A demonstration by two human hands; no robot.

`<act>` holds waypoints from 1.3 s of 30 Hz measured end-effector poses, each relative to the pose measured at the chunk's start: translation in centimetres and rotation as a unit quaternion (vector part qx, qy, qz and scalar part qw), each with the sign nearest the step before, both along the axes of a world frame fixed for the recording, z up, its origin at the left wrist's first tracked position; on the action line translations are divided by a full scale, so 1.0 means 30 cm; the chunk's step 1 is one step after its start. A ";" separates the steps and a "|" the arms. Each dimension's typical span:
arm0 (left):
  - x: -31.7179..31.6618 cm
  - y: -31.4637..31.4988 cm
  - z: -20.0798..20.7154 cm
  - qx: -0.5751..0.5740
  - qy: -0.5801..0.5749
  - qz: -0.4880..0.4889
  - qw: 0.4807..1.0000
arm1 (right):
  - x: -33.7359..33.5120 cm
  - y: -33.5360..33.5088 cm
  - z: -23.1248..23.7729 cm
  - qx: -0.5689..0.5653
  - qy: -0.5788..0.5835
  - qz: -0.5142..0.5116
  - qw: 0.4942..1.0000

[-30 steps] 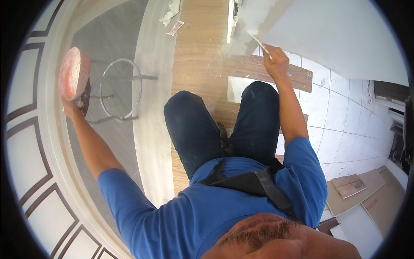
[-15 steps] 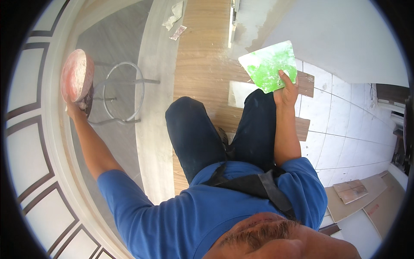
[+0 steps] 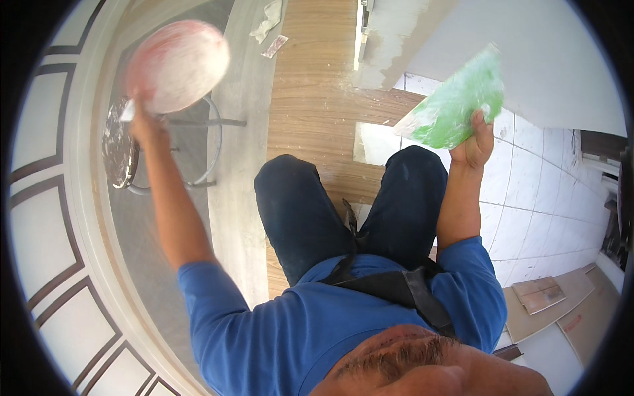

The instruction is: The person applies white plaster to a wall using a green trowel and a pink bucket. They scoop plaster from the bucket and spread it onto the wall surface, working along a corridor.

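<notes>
At the upper left, my left hand point(image 3: 149, 127) grips the rim of a round reddish basin point(image 3: 178, 65), tilted so that its whitish, plaster-smeared inside shows. The basin is blurred by motion. A small white piece point(image 3: 127, 111) sticks out beside that hand; its kind cannot be made out. On the right, my right hand point(image 3: 473, 146) is closed on the lower edge of a flat green spreading sheet point(image 3: 462, 99) coated with white smears. My thumb lies on its face. The sheet is raised and tilted above the floor, apart from the basin.
Below the basin stands a metal-legged stool point(image 3: 218, 142) with a dark, white-splattered seat point(image 3: 119, 148). Wooden planks point(image 3: 310, 99) run ahead beneath my knees. A smooth grey-white wall surface point(image 3: 528, 59) rises at right, beside white floor tiles point(image 3: 522, 171). Boards point(image 3: 538, 294) lie lower right.
The basin has swung up and right, off the stool, uncovering its seat. My right hand has shifted right with the green sheet, which now tilts more steeply. My right knee moved slightly right.
</notes>
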State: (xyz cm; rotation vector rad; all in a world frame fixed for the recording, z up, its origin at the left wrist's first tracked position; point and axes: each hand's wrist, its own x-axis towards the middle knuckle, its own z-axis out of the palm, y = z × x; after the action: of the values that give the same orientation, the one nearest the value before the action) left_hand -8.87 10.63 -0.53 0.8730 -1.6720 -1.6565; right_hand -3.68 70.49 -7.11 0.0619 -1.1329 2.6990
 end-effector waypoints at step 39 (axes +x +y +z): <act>0.019 0.582 -0.376 -0.096 -0.376 -0.382 0.839 | -0.313 -0.470 -0.231 0.754 0.232 0.385 0.479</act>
State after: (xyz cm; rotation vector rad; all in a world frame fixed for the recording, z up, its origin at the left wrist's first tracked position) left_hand -8.29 28.08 -11.82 0.8630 -2.9830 -1.6431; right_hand -13.09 56.41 -14.03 1.6703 -3.1169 0.6846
